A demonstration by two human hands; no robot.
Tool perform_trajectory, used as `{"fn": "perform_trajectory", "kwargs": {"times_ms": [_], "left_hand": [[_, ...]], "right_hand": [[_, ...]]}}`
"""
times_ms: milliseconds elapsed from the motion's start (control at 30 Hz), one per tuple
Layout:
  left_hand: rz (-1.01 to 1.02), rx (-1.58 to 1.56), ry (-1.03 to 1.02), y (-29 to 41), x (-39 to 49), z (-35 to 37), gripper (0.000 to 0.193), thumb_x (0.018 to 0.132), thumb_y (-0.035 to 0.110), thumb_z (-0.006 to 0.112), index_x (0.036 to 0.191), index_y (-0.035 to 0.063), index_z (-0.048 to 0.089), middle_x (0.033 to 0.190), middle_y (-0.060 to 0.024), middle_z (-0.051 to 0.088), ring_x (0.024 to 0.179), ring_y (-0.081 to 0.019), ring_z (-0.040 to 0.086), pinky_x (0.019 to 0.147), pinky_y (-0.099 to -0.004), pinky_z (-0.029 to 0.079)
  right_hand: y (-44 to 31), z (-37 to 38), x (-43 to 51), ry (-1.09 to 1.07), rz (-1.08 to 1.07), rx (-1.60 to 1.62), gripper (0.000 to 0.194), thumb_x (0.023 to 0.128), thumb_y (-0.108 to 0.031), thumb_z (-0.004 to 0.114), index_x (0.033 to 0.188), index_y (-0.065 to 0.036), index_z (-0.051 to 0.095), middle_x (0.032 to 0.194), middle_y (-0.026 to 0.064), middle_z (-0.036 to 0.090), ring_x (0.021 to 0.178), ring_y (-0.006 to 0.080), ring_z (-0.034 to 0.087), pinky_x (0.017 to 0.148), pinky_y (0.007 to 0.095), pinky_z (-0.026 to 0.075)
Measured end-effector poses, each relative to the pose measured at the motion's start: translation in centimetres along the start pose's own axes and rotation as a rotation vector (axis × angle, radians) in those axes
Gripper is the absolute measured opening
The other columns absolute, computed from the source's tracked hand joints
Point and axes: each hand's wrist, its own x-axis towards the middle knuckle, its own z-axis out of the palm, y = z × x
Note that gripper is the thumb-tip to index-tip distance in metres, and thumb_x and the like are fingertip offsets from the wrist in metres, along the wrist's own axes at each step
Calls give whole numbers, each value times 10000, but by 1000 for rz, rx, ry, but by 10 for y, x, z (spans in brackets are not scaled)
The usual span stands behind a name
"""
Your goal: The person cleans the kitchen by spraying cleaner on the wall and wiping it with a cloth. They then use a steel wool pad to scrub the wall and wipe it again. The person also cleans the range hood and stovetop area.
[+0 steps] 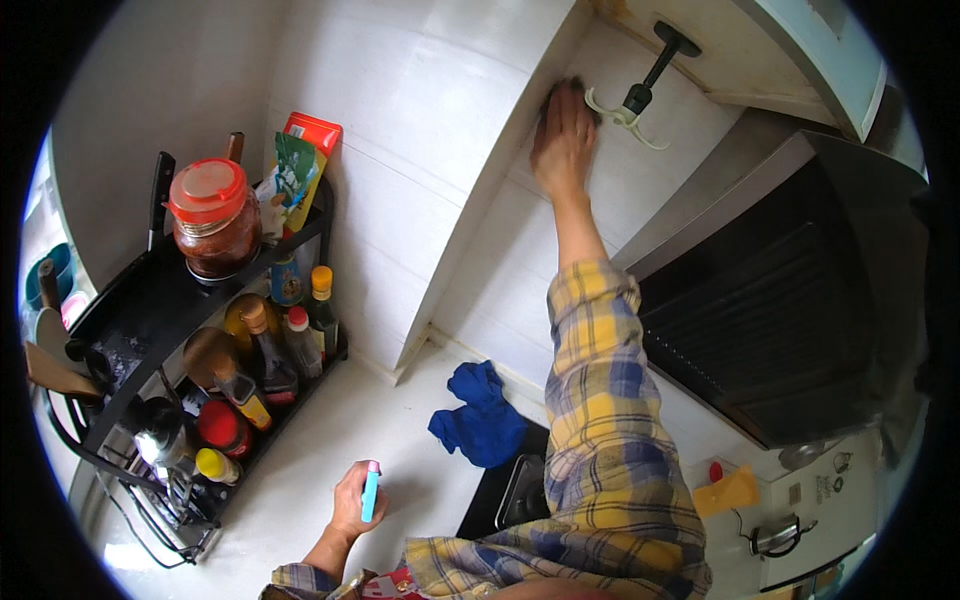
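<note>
My right hand (566,146) is stretched up to the white tiled wall (506,240), fingers flat over a dark scrubbing pad (577,81). Only the pad's edges show around the fingers, close to the corner beside the hook. Low over the white countertop (300,480), my left hand (349,501) is closed around a small light-blue tool with a pink end (370,495), whose exact kind I cannot tell. A crumpled blue cloth (487,424) lies between the hands, partly on the counter and against the black stove.
At left stands a black two-tier rack (142,315) with bottles, knives and a red-lidded jar (214,221). A multi-arm hook (637,97) hangs beneath the cabinet (757,67). The dark range hood (765,292) juts out right of my arm, above the stove (525,487).
</note>
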Motion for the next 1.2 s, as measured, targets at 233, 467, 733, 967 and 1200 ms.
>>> {"fn": "perform_trajectory", "kwargs": {"times_ms": [233, 467, 733, 967, 1200], "left_hand": [[-8, 11, -10, 0, 1, 2, 375, 676, 26, 635, 1038, 59, 544, 917, -167, 600, 794, -394, 606, 714, -426, 536], [-27, -20, 17, 0, 0, 3, 383, 662, 46, 663, 1031, 64, 563, 911, -158, 604, 789, -388, 616, 709, -419, 537], [29, -22, 67, -1, 0, 6, 304, 694, 37, 624, 990, 69, 563, 837, -127, 574, 680, -325, 596, 646, -396, 517], [10, 15, 32, -5, 0, 7, 385, 666, 53, 668, 1037, 59, 564, 901, -146, 600, 768, -372, 619, 693, -410, 537], [15, 27, 18, -4, 1, 7, 383, 665, 58, 672, 1033, 63, 563, 901, -142, 597, 767, -362, 620, 689, -407, 535]], "right_hand": [[38, -43, -60, 34, 411, -242, 605, 957, -168, 522, 1463, 97, 321, 1543, 250, 316, 1440, 425, 277, 1165, 529, 247], [42, 7, 45, 175, 267, -76, 658, 864, -145, 601, 1440, 74, 371, 1517, 254, 344, 1414, 422, 306, 1138, 534, 270], [10, 16, 30, 86, 314, 541, 428, 977, -96, 460, 1372, 66, 488, 1483, 190, 449, 1382, 353, 394, 1162, 442, 278], [-77, -31, 42, 301, 616, 1417, 501, 1060, -185, 389, 1503, 41, 328, 1585, 162, 311, 1471, 265, 278, 1198, 352, 221], [-73, -51, 82, 324, 404, 1019, 514, 1051, -204, 376, 1495, 50, 322, 1574, 229, 294, 1466, 341, 276, 1194, 412, 249]]}}
